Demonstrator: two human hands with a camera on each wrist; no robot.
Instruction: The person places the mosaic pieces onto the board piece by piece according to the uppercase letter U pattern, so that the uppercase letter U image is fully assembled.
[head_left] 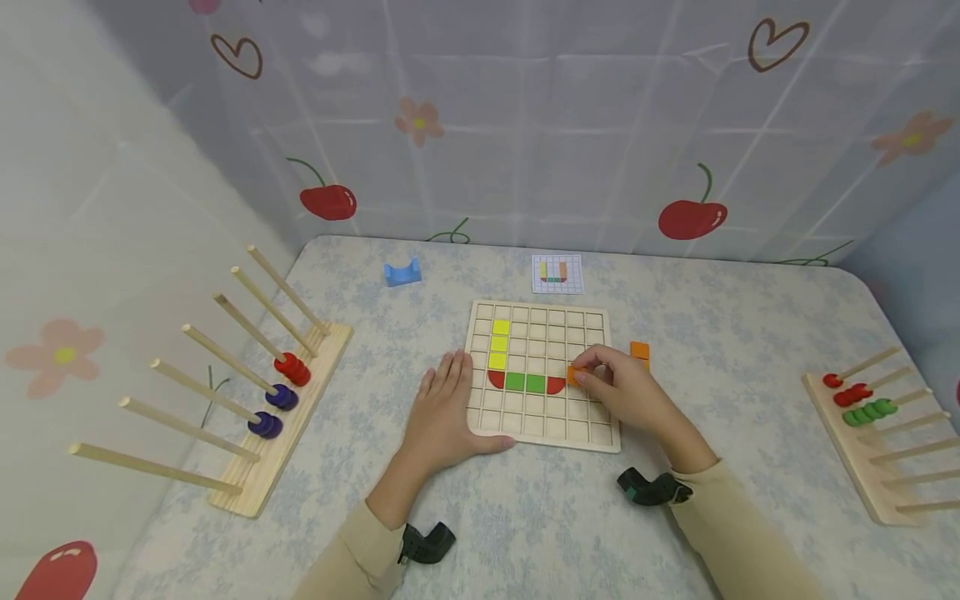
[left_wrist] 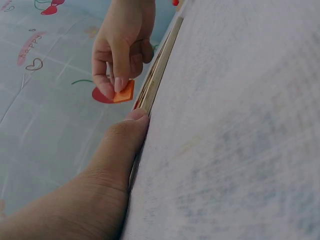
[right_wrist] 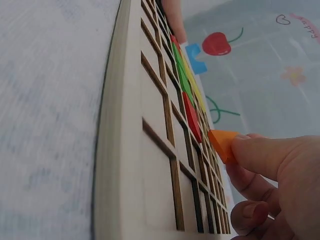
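A square wooden grid board [head_left: 536,425] lies on the table. In its cells sit several yellow square tiles [head_left: 498,344], two green tiles [head_left: 526,382] and two rounded red tiles [head_left: 556,386]. My right hand [head_left: 626,387] pinches an orange square tile [right_wrist: 221,144] between thumb and fingers, over the board's right half beside the right red tile. My left hand [head_left: 442,417] lies flat with straight fingers along the board's left edge, its thumb at the front edge. Two more orange tiles [head_left: 640,350] lie right of the board, partly behind the right hand.
Behind the board lies a pattern card [head_left: 557,274], with a blue curved block [head_left: 402,272] to its left. A wooden peg rack [head_left: 300,400] with red and purple beads stands left, another rack [head_left: 847,450] with red and green beads right. A printed curtain [head_left: 525,125] borders the table.
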